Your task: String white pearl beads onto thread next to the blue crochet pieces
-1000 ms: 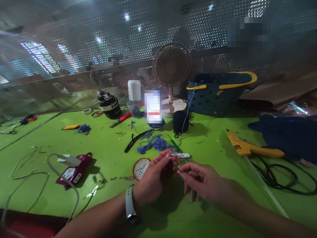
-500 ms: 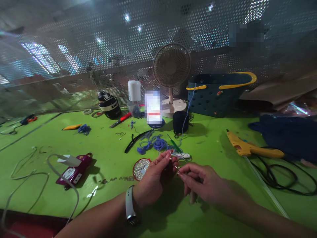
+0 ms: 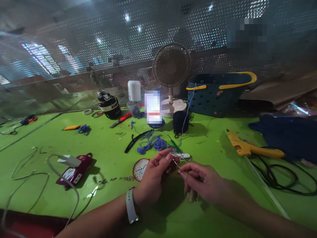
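In the middle of the green table, my left hand (image 3: 156, 172) is closed in a pinch. A strand of blue yarn (image 3: 187, 109) runs over the basket's rim and down to its fingertips; the bit between the fingers is tiny and mostly hidden. My right hand (image 3: 200, 180) grips a thin metal crochet hook (image 3: 176, 163) between thumb and fingers, its tip reaching the left fingertips. Just beyond lie a green-handled hook (image 3: 175, 144), a white-handled tool (image 3: 184, 156) and a crumpled blue crocheted piece (image 3: 158, 142). Partly behind my left hand is a round, red-rimmed pearly disc (image 3: 141, 169).
A yellow glue gun (image 3: 250, 148) with its cable lies right. Behind stand a fan (image 3: 171, 66), a dark basket (image 3: 213, 99), a navy yarn ball (image 3: 180, 122), a lit phone (image 3: 153, 107) and a black bottle (image 3: 110, 107). A purple power adapter (image 3: 75, 170) sits left.
The hook's shaft shows longer between my hands, and its angle has shifted slightly. My left wrist has turned a little, hiding the watch face.
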`<state>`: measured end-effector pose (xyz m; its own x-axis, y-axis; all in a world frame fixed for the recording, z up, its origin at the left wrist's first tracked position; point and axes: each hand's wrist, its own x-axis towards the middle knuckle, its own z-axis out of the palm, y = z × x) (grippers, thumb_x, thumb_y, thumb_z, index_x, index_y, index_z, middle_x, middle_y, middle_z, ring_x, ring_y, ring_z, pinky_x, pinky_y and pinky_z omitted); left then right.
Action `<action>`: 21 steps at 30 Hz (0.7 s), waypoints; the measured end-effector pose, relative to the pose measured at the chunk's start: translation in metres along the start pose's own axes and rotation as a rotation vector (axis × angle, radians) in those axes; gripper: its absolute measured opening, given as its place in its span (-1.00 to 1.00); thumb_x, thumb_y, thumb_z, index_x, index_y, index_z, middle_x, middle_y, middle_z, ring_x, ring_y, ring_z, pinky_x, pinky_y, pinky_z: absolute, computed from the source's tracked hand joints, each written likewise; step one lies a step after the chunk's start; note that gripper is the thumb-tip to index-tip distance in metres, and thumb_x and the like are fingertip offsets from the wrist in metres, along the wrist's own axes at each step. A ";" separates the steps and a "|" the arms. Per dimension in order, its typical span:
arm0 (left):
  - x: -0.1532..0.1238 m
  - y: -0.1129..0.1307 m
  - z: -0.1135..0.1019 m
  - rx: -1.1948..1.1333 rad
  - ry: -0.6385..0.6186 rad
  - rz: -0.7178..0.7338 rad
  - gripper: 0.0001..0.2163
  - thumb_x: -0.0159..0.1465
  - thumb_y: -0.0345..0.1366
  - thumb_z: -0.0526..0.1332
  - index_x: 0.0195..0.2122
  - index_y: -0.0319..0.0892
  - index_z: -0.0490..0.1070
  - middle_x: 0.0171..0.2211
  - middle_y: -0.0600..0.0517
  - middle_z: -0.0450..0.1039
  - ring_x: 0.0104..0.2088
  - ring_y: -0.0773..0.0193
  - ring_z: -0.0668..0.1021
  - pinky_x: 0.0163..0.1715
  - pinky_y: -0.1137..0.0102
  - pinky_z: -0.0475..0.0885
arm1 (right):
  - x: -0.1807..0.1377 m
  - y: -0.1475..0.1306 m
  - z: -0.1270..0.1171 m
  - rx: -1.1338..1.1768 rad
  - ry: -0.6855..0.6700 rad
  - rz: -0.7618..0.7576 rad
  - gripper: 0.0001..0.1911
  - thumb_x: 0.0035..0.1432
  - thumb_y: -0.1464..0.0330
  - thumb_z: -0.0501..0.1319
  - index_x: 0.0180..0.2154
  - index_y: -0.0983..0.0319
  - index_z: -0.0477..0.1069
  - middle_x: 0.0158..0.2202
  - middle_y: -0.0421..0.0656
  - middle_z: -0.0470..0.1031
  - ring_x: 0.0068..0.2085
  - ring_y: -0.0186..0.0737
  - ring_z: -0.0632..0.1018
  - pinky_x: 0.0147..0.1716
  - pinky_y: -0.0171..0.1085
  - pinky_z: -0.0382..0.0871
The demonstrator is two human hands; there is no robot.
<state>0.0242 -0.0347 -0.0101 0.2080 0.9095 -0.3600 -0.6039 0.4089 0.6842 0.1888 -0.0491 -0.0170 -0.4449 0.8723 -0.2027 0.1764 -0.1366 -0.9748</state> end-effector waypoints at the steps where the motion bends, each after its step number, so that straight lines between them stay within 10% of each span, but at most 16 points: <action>1: -0.001 0.000 0.000 0.023 -0.008 0.020 -0.67 0.08 -0.31 0.41 -0.12 -0.21 0.48 -0.37 0.01 0.59 -0.35 0.34 0.60 -0.27 0.50 0.45 | 0.000 -0.001 0.000 0.003 0.002 0.001 -0.72 0.24 0.13 0.12 -0.28 0.23 0.34 -0.54 -0.29 0.46 -0.60 -0.40 0.54 -0.63 -0.45 0.34; 7: -0.004 -0.003 -0.002 0.197 -0.085 0.137 -0.55 0.08 -0.40 0.41 0.01 -0.18 0.40 -0.31 -0.02 0.62 -0.26 0.29 0.62 -0.09 0.37 0.44 | 0.000 -0.004 0.000 0.082 0.022 0.025 -0.72 0.22 0.13 0.16 -0.20 0.20 0.22 -0.53 -0.31 0.46 -0.59 -0.34 0.55 -0.64 -0.41 0.34; 15: -0.002 -0.003 -0.004 0.477 -0.141 0.280 -0.90 0.11 -0.43 0.37 -0.32 -0.18 0.58 -0.29 -0.04 0.61 -0.26 0.26 0.61 -0.18 0.40 0.48 | 0.005 -0.006 -0.003 0.251 0.052 -0.031 -0.52 0.20 0.36 0.16 0.10 0.21 0.04 -0.26 -0.16 0.53 -0.23 -0.25 0.55 -0.23 -0.24 0.41; 21: 0.004 0.000 -0.009 0.574 -0.175 0.350 -0.88 0.12 -0.37 0.35 -0.30 -0.11 0.60 -0.28 0.00 0.63 -0.27 0.26 0.62 -0.19 0.35 0.51 | -0.006 -0.023 -0.010 -0.133 0.054 -0.048 -0.44 0.22 0.37 0.11 0.24 0.16 0.09 -0.26 -0.12 0.55 -0.39 -0.26 0.53 -0.41 -0.25 0.44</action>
<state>0.0180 -0.0311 -0.0171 0.2256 0.9741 0.0180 -0.1658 0.0202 0.9860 0.1966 -0.0463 0.0081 -0.4082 0.9009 -0.1477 0.2723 -0.0343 -0.9616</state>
